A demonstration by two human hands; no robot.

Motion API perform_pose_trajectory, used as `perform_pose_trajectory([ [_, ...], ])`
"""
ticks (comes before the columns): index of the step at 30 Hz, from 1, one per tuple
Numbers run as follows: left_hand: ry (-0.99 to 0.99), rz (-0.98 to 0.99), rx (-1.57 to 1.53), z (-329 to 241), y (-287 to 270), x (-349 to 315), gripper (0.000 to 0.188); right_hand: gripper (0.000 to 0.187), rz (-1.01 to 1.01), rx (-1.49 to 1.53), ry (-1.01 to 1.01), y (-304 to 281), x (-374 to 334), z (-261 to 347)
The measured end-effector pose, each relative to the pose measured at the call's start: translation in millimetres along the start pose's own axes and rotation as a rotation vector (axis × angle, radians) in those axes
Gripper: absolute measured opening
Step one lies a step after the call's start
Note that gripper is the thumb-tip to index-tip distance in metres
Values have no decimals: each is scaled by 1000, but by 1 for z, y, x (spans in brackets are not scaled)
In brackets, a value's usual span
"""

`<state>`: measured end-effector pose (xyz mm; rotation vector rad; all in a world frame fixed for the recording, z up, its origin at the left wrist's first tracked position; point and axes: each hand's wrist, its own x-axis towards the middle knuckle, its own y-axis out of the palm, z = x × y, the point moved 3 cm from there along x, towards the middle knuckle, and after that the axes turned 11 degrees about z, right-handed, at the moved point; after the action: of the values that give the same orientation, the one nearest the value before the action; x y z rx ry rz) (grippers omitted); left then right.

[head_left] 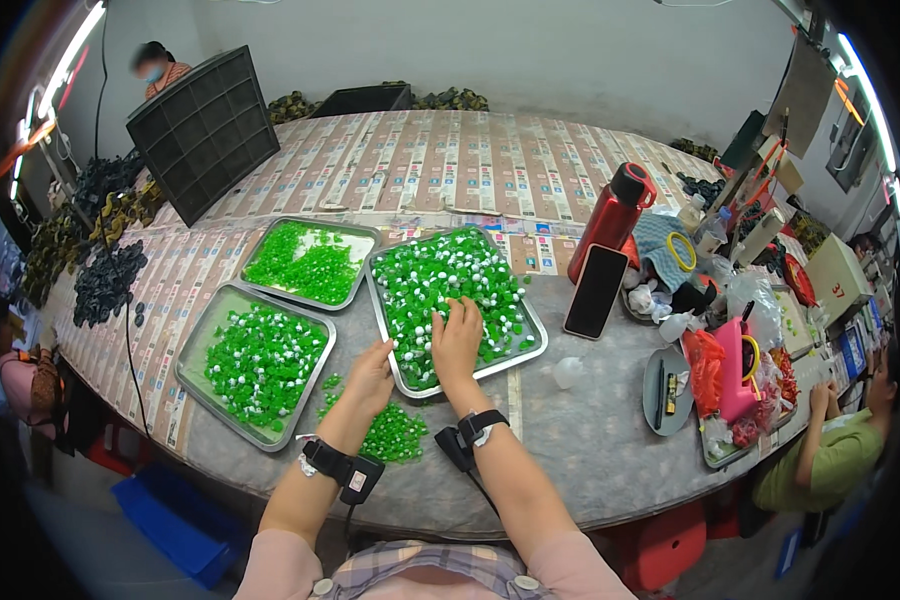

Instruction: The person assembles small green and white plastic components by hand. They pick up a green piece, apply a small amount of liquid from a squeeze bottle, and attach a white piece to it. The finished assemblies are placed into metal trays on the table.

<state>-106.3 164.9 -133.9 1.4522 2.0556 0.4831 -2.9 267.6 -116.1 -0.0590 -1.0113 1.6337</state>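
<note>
A metal tray (542,345) in front of me is heaped with small green plastic pieces with white parts (470,262). My right hand (457,345) lies over the near part of this heap, its fingers stretched onto the pieces and slightly apart. At the tray's left rim is my left hand (368,378), its fingers drawn together; whatever they hold is too small or hidden to tell. Below it, a loose pile of green pieces (394,436) rests on the table between my forearms. Both wrists wear black straps with small boxes.
Left stand a second tray (183,366) of green and white pieces and, behind it, a third tray (374,238) of green ones. To the right are a phone (596,290) leaning on a red bottle (610,222), a grey dish (660,415) and a pink basket (732,375). Other people sit around.
</note>
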Motion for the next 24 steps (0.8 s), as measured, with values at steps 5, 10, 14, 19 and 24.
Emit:
perform_pose_trajectory([
  [5,-5,-44,-4,-3,-3,-11,25,29,11,-93,-70,-13,-4,9],
  [10,-96,-35,-30,-9,11,-26,23,28,-176,12,93,-38,49,-49],
  [14,-162,-8,-97,-5,9,-26,25,28,-172,-112,291,-32,107,-125],
  [19,-198,-79,-157,-11,3,-28,20,28,94,-154,522,-39,132,-155],
  [24,-202,-54,-167,-13,-6,-28,39,26,301,-184,493,-26,130,-152],
])
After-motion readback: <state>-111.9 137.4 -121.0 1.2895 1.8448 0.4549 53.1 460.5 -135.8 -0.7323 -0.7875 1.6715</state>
